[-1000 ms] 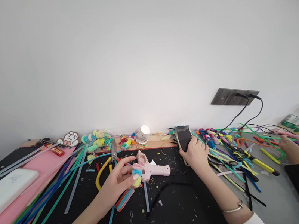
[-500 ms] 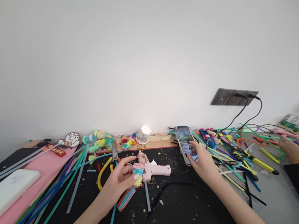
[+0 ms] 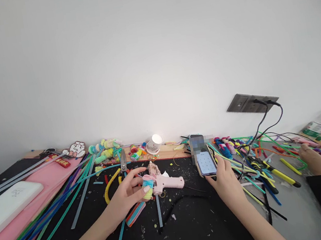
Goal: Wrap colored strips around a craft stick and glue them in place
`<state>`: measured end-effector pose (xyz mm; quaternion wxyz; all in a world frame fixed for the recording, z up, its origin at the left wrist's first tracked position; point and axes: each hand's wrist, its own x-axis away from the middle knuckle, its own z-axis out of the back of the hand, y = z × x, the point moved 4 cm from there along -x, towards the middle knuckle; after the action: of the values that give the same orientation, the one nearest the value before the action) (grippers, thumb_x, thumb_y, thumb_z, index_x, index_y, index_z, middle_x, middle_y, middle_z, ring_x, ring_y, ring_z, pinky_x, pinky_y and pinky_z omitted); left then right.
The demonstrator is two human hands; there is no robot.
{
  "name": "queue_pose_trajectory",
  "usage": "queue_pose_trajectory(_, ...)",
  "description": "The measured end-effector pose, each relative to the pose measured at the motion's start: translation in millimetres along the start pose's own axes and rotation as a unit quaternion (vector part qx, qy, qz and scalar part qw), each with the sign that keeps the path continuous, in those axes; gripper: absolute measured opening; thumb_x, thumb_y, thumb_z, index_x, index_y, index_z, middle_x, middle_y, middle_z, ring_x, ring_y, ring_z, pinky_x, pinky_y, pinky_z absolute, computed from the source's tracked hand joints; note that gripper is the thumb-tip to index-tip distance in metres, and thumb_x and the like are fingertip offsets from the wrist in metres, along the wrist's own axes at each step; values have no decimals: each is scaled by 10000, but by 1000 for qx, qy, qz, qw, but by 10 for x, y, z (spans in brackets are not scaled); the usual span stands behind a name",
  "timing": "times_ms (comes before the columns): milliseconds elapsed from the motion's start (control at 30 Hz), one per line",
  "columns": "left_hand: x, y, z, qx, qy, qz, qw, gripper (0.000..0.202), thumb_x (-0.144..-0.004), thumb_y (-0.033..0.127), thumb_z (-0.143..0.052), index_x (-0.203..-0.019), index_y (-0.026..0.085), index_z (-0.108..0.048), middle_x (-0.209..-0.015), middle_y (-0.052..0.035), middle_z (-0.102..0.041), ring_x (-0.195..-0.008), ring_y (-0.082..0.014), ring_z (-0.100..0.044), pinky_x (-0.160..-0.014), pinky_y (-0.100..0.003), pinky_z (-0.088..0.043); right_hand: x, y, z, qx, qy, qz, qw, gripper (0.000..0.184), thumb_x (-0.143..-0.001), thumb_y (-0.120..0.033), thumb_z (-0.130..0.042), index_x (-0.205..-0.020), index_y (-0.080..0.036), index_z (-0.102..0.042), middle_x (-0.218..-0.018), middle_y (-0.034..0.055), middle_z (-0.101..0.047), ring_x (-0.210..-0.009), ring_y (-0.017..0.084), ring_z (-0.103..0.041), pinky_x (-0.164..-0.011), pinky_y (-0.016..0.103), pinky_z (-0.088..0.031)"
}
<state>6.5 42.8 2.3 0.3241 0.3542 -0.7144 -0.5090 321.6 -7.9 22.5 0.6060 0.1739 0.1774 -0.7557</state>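
My left hand (image 3: 132,195) is closed round a small fuzzy pipe-cleaner piece (image 3: 148,184) in pink, blue and yellow. Right beside that piece lies a pale pink glue gun (image 3: 172,182) on the black mat, its nozzle end toward the wall. At the mat's right side, my right hand (image 3: 225,178) grips a smartphone (image 3: 206,163) by its lower corner and right edge. A pale screen with a number keypad is lit on it. Part of the phone's right edge is hidden by my fingers.
Long pipe cleaners (image 3: 55,205) spread across the left. Pliers (image 3: 123,160) and a white cup (image 3: 154,144) stand near the wall. Yellow-handled cutters (image 3: 282,177) lie right, below a wall socket (image 3: 252,102). Another person's hands (image 3: 319,161) work at the far right.
The phone screen has switched from a picture to a keypad. My right hand has shifted from over the screen to the phone's lower right edge. My left hand stays put.
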Motion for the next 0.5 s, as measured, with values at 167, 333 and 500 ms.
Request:
queue_pose_trajectory(167,-4,-2,8,0,18,1,1000,599,-804,407,-698,-1305,244,-412,-1067,-79,-670,-961,-262,-647,-809,-381,-547,64,14,-89,-6,36,50,998,686,-891,-374,-516,-1449,-121,-206,-1308,242,-464,-1222,404,-468,-916,499,-464)
queue_pose_trajectory(333,0,7,2,3,2,5,1000,579,-822,384,-688,-1308,246,-406,-1074,-76,-666,-977,-254,-641,-828,-375,-539,62,66,-283,16,-58,70,996,686,-882,-287,-500,-1483,-217,-176,-1443,151,-448,-1361,384,-336,-1013,576,-374)
queue_pose_trajectory(500,-1,-1,-10,6,22,6,1000,610,-782,423,-707,-1294,248,-424,-1103,-91,-672,-974,-274,-646,-807,-388,-542,28,4,-305,62,-104,73,990,651,-900,-280,-448,-1505,-231,-211,-1539,93,-353,-1445,372,-193,-1079,669,-223)
